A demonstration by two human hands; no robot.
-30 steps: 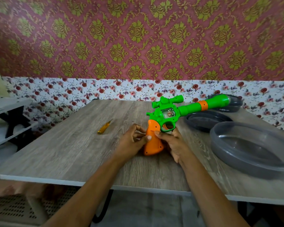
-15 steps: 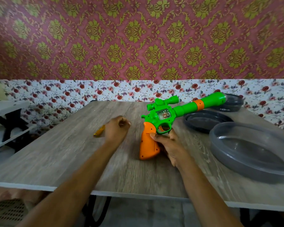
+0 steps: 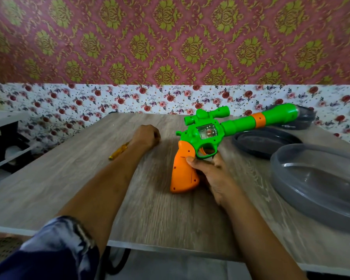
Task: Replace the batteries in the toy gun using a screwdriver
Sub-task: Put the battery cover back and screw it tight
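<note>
Head view: one camera only, looking down over both forearms onto the table (image 3: 69, 178).
Toy gun (image 3: 202, 136): it stands on the butt of its orange grip (image 3: 183, 170) at mid-table, green barrel slanting up and away to the right.
Right hand (image 3: 214, 174): clamped on the grip from the right side, thumb pressed across its near face, and that is what props the gun upright.
Screwdriver (image 3: 117, 152): flat on the table, well to the left of the gun. Its yellow handle points back toward the person's left, and its far end disappears under the left wrist.
Left hand (image 3: 147, 136): right over that hidden end, knuckles up, and far the nearer hand to the tool.
Left fingers (image 3: 155, 135): curled under. Whether they have hold of the shaft or of nothing, I cannot tell; the hand hides it.
Key relation: the tool's long axis runs roughly along the forearm, so the handle lies behind the fingers, on the wrist side.
Next call: if the shaft isn't caught, that hand likely has to draw back toward the handle.
Bystanders: a grey plastic tub (image 3: 311, 178) and a dark lid (image 3: 265, 142) sit right of the gun.
</note>
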